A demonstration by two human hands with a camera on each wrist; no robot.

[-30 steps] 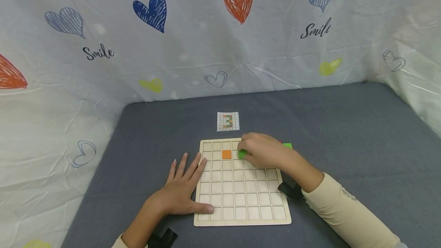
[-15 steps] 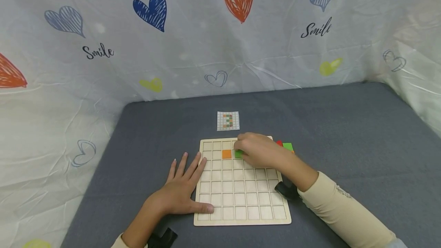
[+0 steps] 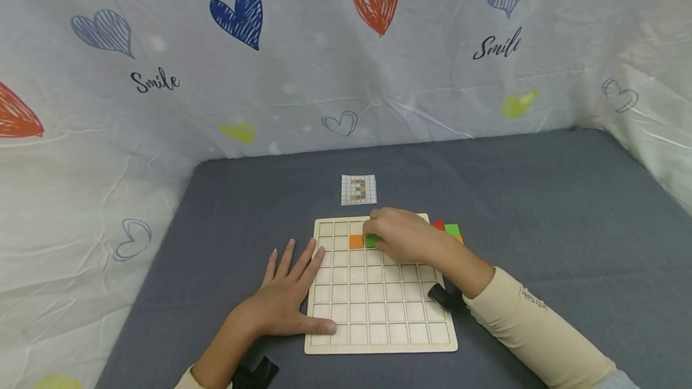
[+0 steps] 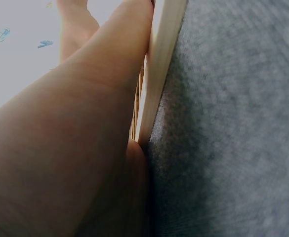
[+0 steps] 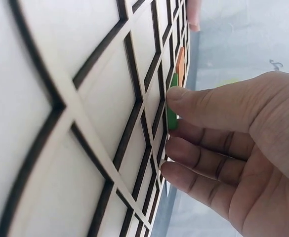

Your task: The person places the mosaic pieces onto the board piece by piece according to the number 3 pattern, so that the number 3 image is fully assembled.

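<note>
A pale wooden grid board [image 3: 376, 312] lies on the grey cloth in front of me. My left hand [image 3: 282, 305] rests along its left side, fingers spread and straight, with the thumb on the lower left corner. Over the upper part of the board, my right hand [image 3: 402, 238] pinches a green square tile [image 5: 172, 113] between thumb and fingers. That tile stands right beside an orange tile [image 3: 356, 241], which sits in a cell of the second row. In the right wrist view the green tile is low against the grid, partly covered by the thumb.
A small printed card [image 3: 358, 189] with a coloured grid pattern lies beyond the board. Past its right edge are loose tiles, among them a red one [image 3: 438, 225] and a green one [image 3: 452, 229], partly behind the right arm. A printed curtain [image 3: 303, 65] hangs at the back.
My right hand has slid a little to the left with the green tile, closing the gap to the orange tile. More loose tiles show behind the arm. The left hand stays put.
</note>
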